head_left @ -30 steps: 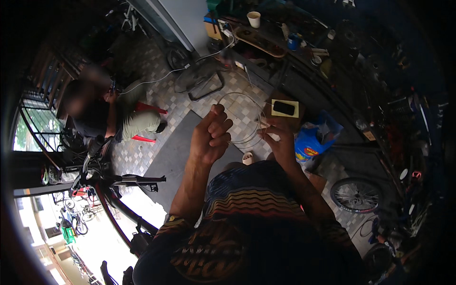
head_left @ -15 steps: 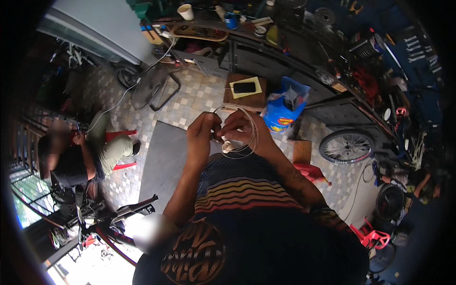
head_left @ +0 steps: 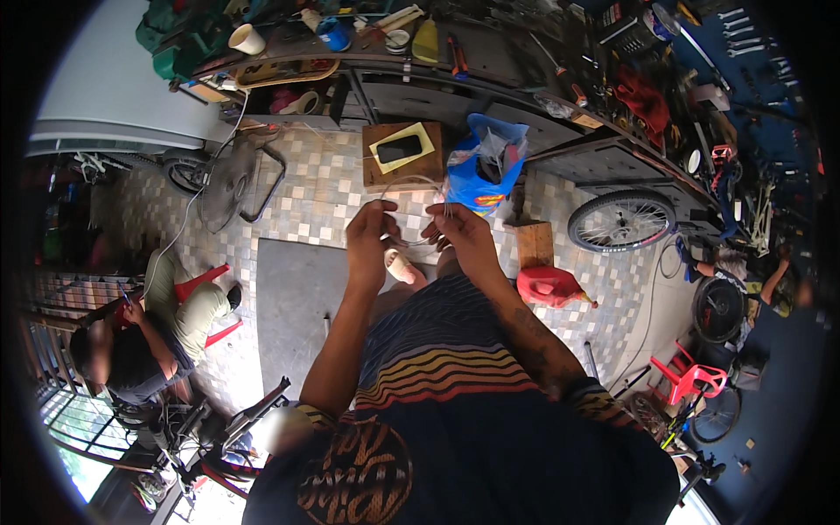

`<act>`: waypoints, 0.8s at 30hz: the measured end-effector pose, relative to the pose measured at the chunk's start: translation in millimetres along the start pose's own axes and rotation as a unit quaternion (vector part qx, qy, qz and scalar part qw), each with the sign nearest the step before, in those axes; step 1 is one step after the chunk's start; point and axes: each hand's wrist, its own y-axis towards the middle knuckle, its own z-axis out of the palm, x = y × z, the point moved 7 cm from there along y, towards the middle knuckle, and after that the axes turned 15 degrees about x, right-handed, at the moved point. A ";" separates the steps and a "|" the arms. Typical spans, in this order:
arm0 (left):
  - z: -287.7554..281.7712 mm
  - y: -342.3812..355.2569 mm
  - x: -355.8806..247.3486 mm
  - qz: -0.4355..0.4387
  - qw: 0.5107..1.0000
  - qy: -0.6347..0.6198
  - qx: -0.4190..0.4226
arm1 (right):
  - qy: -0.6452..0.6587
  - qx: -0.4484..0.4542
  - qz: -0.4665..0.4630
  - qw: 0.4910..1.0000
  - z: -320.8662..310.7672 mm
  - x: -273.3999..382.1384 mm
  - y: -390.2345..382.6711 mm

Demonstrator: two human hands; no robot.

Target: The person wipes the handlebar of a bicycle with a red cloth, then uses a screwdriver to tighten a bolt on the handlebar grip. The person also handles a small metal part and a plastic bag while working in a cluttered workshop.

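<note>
A thin pale cable (head_left: 412,178), wound in a loose loop, hangs between my two hands in front of my body. My left hand (head_left: 372,232) pinches the loop's left side with thumb and fingers. Its right side is gripped by my right hand (head_left: 461,233), the fingers bent round it. A gap separates the hands, and the loop's lower strands cross it above a sandalled foot (head_left: 402,266). The cable's ends are too fine to make out.
Ahead is a wooden box (head_left: 376,179) bearing a phone (head_left: 399,149), beside a blue plastic bag (head_left: 481,179). A bicycle wheel (head_left: 622,220) and red bag (head_left: 551,287) lie right; a grey mat (head_left: 293,302) lies left. A seated person (head_left: 144,328) is far left.
My hands have moved apart, and the loop is stretched wider between them. The head view has shifted, bringing my foot and more of the floor into sight.
</note>
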 end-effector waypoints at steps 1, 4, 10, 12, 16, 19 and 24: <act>10.6 20.7 13.0 -0.020 0.999 -0.012 0.025 | -0.022 -0.026 0.018 0.999 -27.2 -9.8 11.5; 43.4 90.5 58.5 -0.062 0.992 -0.073 0.081 | 0.030 -0.092 0.022 0.995 -118.2 -43.9 46.1; 99.9 268.6 154.5 0.033 0.983 0.160 0.084 | -0.281 -0.367 0.074 0.884 -318.3 -102.1 65.5; 118.9 322.2 201.4 0.007 0.935 0.336 0.112 | -0.344 -0.332 0.058 0.877 -351.9 -115.0 56.0; 154.2 374.3 280.7 -0.044 0.693 0.677 0.243 | -0.361 -0.290 0.113 0.879 -387.8 -127.9 53.8; 159.2 372.4 270.3 -0.034 0.739 0.660 0.131 | -0.389 -0.319 0.247 0.828 -401.4 -122.4 69.1; 138.5 335.2 212.9 -0.072 0.757 0.648 -0.048 | -0.464 -0.240 0.374 0.766 -408.3 -120.6 116.3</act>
